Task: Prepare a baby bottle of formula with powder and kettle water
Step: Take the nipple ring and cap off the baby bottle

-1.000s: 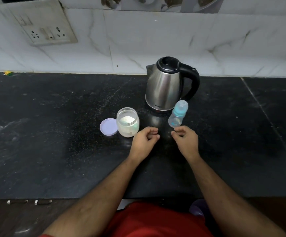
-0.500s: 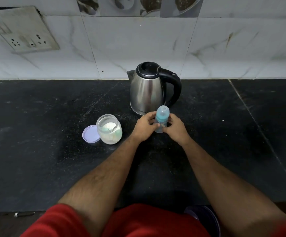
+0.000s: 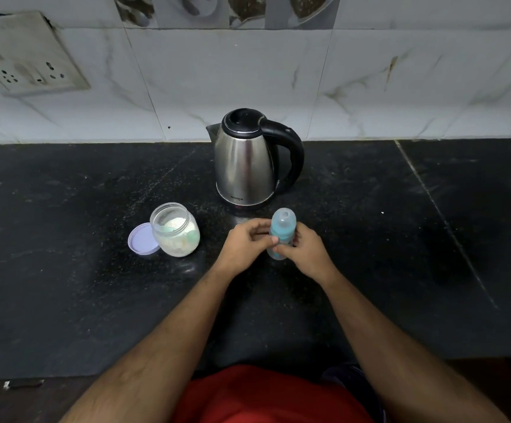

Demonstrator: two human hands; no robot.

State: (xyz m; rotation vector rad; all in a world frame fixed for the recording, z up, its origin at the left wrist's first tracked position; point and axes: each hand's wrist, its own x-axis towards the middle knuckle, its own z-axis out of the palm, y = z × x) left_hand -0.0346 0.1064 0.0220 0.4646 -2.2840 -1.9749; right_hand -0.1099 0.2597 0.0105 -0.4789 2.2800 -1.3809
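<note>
Both hands grip the capped baby bottle (image 3: 282, 232), upright just in front of the steel kettle (image 3: 249, 160): left hand (image 3: 245, 244) and right hand (image 3: 304, 251), fingers curled round it. Twisting unevenly could tip it toward the open powder jar (image 3: 175, 228), left of the kettle.

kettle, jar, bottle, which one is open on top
The jar of powder: its purple lid lies beside it on the counter. The kettle has its lid down, and the bottle still wears its cap.
</note>
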